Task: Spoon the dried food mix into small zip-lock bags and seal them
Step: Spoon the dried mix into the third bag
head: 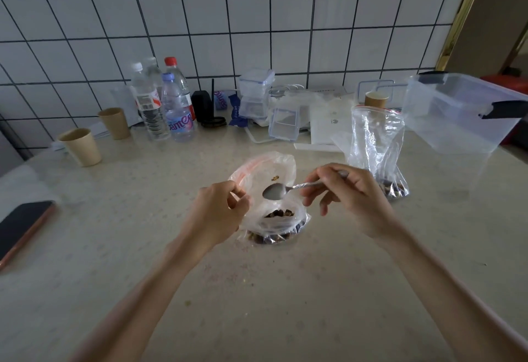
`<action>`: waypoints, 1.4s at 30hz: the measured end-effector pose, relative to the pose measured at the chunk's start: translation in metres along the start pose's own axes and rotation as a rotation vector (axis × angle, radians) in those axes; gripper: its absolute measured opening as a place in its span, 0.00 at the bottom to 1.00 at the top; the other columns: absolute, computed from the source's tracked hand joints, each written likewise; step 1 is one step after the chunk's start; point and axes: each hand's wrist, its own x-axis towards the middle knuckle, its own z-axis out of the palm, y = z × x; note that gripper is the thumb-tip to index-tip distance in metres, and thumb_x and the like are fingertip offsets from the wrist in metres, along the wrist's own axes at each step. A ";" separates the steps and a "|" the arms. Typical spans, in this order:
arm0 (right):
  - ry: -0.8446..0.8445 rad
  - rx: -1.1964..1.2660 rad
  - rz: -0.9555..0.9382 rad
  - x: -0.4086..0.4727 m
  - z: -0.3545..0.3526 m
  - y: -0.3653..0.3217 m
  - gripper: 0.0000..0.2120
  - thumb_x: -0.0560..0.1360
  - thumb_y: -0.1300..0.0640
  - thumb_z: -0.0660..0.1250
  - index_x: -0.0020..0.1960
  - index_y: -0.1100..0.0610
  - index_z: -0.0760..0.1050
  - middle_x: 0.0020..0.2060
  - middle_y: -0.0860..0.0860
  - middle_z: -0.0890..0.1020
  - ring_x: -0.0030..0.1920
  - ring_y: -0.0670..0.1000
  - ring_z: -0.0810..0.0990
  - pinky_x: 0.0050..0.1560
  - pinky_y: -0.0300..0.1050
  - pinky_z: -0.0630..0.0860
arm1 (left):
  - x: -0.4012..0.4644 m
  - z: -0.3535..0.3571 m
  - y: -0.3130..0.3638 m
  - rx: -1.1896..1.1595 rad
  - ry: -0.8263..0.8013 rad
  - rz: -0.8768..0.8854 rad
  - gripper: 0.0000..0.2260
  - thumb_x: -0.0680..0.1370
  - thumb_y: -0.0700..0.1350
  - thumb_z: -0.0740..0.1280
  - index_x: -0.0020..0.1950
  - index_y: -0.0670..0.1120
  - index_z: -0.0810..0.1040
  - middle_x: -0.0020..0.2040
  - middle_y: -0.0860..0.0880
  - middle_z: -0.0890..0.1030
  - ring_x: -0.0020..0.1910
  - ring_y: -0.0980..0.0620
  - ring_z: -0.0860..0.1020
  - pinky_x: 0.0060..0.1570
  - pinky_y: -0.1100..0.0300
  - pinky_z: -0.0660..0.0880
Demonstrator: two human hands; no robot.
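A small zip-lock bag (268, 167) with a red seal strip stands open on the counter, with brown dried food mix (278, 214) in its bottom. My left hand (220, 213) pinches the bag's left rim and holds the mouth open. My right hand (351, 196) grips a metal spoon (274, 191) by its handle. The spoon's bowl hangs over the bag's mouth and looks empty. A taller zip-lock bag (377, 144) stands upright to the right, behind my right hand, with a little mix at its base.
A phone (21, 226) lies at the left edge. Two paper cups (81, 146), several water bottles (168, 104) and small clear boxes (255, 96) line the tiled wall. A large clear plastic tub (463, 113) sits at the right. Crumbs dot the counter (257, 290) near me.
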 end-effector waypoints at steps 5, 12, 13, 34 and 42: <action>0.263 0.234 0.199 0.020 -0.003 0.009 0.15 0.86 0.56 0.60 0.48 0.64 0.79 0.40 0.64 0.86 0.36 0.59 0.86 0.30 0.46 0.79 | 0.015 -0.015 0.000 -0.232 0.066 0.012 0.13 0.73 0.62 0.76 0.44 0.55 0.82 0.39 0.56 0.85 0.32 0.57 0.82 0.37 0.59 0.78; 0.269 0.308 0.296 0.046 0.005 0.026 0.16 0.85 0.50 0.64 0.49 0.62 0.80 0.43 0.64 0.87 0.40 0.61 0.86 0.31 0.47 0.79 | 0.057 0.010 -0.010 0.089 0.049 -0.077 0.37 0.73 0.70 0.71 0.73 0.47 0.71 0.69 0.48 0.78 0.64 0.47 0.77 0.62 0.49 0.75; 0.266 0.300 0.309 0.048 0.006 0.030 0.16 0.85 0.50 0.63 0.49 0.62 0.80 0.43 0.64 0.86 0.39 0.61 0.86 0.31 0.47 0.78 | 0.063 0.015 -0.011 0.130 -0.012 -0.130 0.38 0.72 0.72 0.69 0.73 0.47 0.72 0.68 0.48 0.78 0.61 0.48 0.77 0.56 0.54 0.74; 0.243 0.181 0.433 0.042 0.014 0.049 0.19 0.86 0.47 0.60 0.48 0.64 0.76 0.38 0.62 0.87 0.34 0.57 0.88 0.27 0.42 0.80 | 0.060 0.046 -0.025 -0.060 0.181 0.060 0.09 0.74 0.39 0.68 0.33 0.43 0.76 0.29 0.47 0.77 0.27 0.54 0.69 0.25 0.65 0.66; 0.295 0.167 0.368 0.041 0.016 0.048 0.19 0.85 0.48 0.63 0.49 0.65 0.76 0.37 0.62 0.87 0.37 0.62 0.88 0.27 0.43 0.80 | 0.063 0.045 -0.029 0.005 0.148 0.068 0.14 0.70 0.59 0.79 0.45 0.54 0.79 0.37 0.59 0.79 0.36 0.61 0.76 0.30 0.68 0.65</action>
